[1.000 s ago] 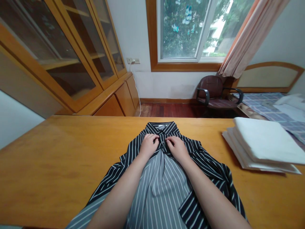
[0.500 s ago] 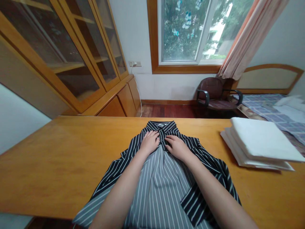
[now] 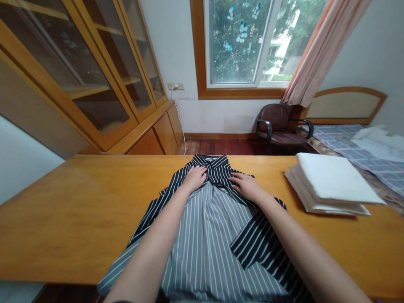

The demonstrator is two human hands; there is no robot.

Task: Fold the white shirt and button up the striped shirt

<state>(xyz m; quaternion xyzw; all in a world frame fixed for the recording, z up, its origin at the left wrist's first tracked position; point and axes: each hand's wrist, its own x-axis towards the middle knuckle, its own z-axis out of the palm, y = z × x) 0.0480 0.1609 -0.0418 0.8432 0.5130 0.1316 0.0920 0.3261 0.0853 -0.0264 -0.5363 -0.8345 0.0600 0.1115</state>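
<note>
Honey-toned wooden tabletop [image 3: 63, 210] was recorded. Glass-fronted cabinet [image 3: 94, 75] was ranged along the left wall. Daylit, wood-framed window [image 3: 240, 42] was flanked by a peach curtain [image 3: 315, 54]. Brown armchair [image 3: 277, 126], plank floor [image 3: 221, 146] and checked bed [image 3: 362, 139] were noted behind.
</note>
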